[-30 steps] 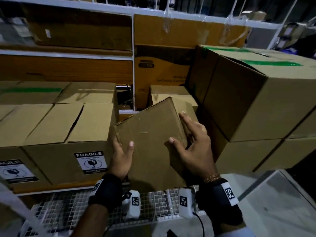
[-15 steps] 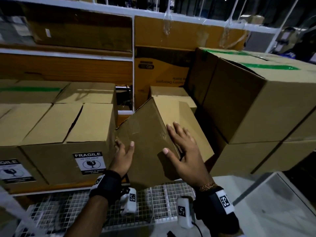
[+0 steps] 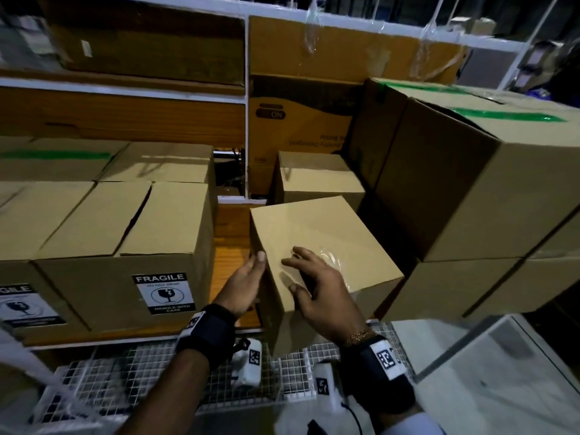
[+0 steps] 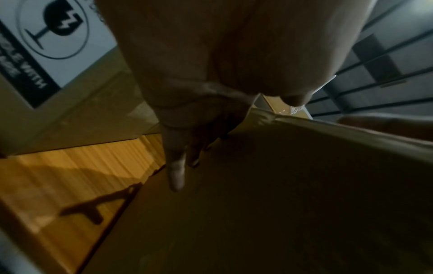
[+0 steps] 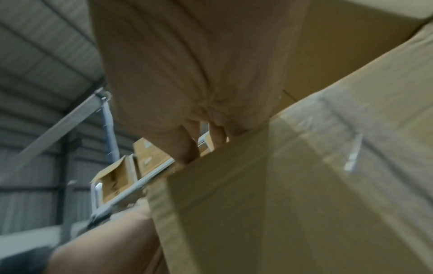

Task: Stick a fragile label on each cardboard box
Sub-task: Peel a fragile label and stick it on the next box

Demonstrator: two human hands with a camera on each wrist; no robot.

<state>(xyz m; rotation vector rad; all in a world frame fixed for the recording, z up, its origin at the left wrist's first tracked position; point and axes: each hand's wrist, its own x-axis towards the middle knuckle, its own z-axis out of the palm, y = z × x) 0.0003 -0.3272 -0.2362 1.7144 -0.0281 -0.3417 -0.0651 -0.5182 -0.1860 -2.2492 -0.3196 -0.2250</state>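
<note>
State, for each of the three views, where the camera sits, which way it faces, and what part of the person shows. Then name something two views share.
Head: on the head, facing forward and down at the shelf; shows left hand and right hand on the small box.
Left wrist: along the left hand, whose fingers lie on the box side.
Right wrist: along the right hand, up past the box toward the roof.
Shared: head and left wrist both show the fragile label.

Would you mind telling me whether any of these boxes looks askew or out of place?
Yes: the small cardboard box between both hands sits turned at an angle, its near corner overhanging the shelf edge, unlike the squarely aligned labelled box on its left. No damage shows.
</note>
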